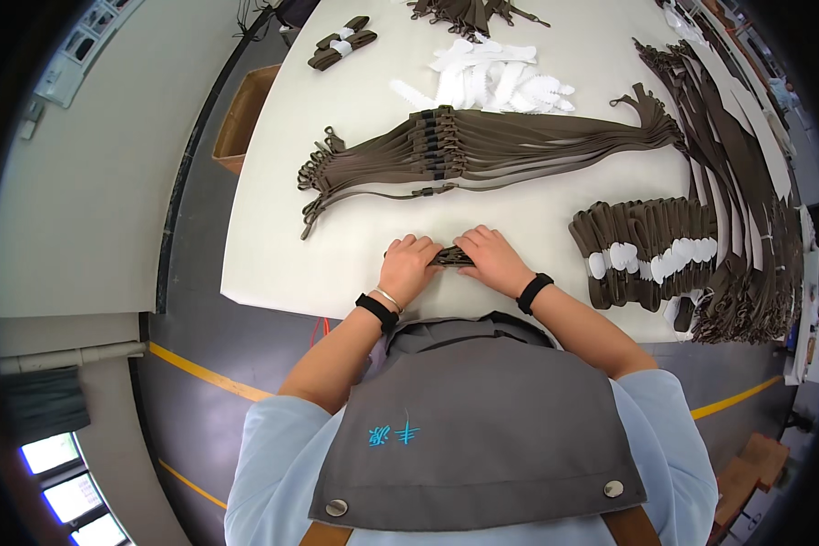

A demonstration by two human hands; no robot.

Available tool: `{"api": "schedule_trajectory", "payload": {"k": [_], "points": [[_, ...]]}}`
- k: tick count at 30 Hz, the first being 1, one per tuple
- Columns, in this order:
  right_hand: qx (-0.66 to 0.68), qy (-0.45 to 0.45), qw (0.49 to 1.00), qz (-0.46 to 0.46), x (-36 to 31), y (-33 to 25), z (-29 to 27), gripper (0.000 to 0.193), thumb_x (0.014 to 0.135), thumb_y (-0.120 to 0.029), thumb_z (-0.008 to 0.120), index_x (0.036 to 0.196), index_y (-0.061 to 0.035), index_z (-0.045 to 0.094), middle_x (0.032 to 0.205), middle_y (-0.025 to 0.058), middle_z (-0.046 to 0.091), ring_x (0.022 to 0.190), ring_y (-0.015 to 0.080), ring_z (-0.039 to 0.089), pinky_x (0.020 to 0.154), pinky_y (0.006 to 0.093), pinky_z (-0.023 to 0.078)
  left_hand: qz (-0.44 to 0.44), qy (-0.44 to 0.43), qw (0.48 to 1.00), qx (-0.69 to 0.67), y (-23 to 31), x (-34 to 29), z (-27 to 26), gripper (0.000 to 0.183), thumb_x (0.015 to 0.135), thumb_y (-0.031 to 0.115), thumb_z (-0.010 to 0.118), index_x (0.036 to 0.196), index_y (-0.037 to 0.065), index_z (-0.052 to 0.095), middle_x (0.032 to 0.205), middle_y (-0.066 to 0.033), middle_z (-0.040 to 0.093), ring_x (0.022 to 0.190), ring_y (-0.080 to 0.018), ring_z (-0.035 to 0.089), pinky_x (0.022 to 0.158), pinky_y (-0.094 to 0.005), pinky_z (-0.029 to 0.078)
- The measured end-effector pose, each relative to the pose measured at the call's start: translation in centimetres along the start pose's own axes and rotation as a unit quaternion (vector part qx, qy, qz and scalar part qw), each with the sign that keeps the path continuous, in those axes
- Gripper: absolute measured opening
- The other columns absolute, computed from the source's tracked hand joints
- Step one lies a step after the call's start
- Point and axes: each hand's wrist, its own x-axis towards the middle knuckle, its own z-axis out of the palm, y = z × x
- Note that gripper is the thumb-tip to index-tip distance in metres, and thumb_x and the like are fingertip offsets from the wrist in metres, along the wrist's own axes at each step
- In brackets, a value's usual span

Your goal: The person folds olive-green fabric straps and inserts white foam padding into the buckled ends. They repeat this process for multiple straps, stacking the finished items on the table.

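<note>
Head view shows both hands close together over the near part of a white table (268,227), grasping one dark brown bundle (452,257) between them. The left hand (409,267) curls its fingers over the bundle's left end; the right hand (494,260) grips its right end in the same way, knuckles up. Only the middle of the bundle shows, and the fingers hide how it is folded. Each wrist wears a black band, and the left one also has a thin bracelet (389,298).

Beyond the hands, a fan of brown straps (537,135) lies across the table, hooks (311,173) gathered at its left end and black sliders (439,146) lined up near its middle. Behind the fan sits a heap of white strips (496,77), with more straps at the far edge. Two folded bundles with white bands (343,45) lie at the far left. To the right of the hands and well apart from them, banded bundles (642,223) stand packed in a row, just beside long straps (737,182) spread along the table's right side. On the floor, left of the table, is a brown box (244,118).
</note>
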Motion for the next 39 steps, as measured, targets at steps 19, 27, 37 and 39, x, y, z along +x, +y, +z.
{"api": "schedule_trajectory", "payload": {"k": [19, 27, 37, 39], "points": [[0.053, -0.015, 0.998, -0.029, 0.8, 0.6, 0.0, 0.029, 0.078, -0.015, 0.073, 0.105, -0.0067, 0.063, 0.100, 0.0066, 0.059, 0.099, 0.0269, 0.054, 0.087, 0.0394, 0.046, 0.035, -0.013, 0.999, -0.016, -0.9, 0.4, -0.2, 0.029, 0.071, 0.015, 0.077, 0.097, 0.012, 0.066, 0.091, -0.0010, 0.062, 0.089, -0.0228, 0.059, 0.077, -0.0365, 0.048], [0.075, 0.017, 0.996, -0.043, 0.4, -0.1, -2.3, 0.032, 0.078, -0.019, 0.074, 0.107, -0.0081, 0.063, 0.098, 0.0053, 0.061, 0.096, 0.0268, 0.056, 0.087, 0.0404, 0.045, 0.060, 0.001, 0.998, 0.000, 1.3, 1.3, -2.5, 0.023, 0.076, 0.016, 0.073, 0.095, 0.009, 0.062, 0.088, -0.0058, 0.066, 0.084, -0.0258, 0.062, 0.075, -0.0389, 0.049], [0.099, 0.071, 0.992, -0.038, -0.6, -2.2, -5.9, 0.030, 0.076, -0.019, 0.076, 0.101, -0.0078, 0.065, 0.090, 0.0051, 0.063, 0.090, 0.0267, 0.060, 0.079, 0.0397, 0.049, 0.063, -0.010, 0.997, -0.035, 4.5, 2.2, -6.8, 0.017, 0.083, 0.016, 0.069, 0.095, 0.007, 0.061, 0.079, -0.0099, 0.066, 0.071, -0.0309, 0.064, 0.064, -0.0414, 0.049], [0.094, 0.089, 0.990, -0.056, -0.8, -2.5, -6.1, 0.033, 0.073, -0.017, 0.078, 0.101, -0.0074, 0.065, 0.089, 0.0062, 0.064, 0.086, 0.0283, 0.061, 0.076, 0.0401, 0.050, 0.056, -0.029, 0.997, -0.040, 4.6, 2.2, -7.0, 0.016, 0.084, 0.018, 0.068, 0.094, 0.007, 0.061, 0.077, -0.0105, 0.066, 0.070, -0.0321, 0.064, 0.063, -0.0423, 0.049]]}}
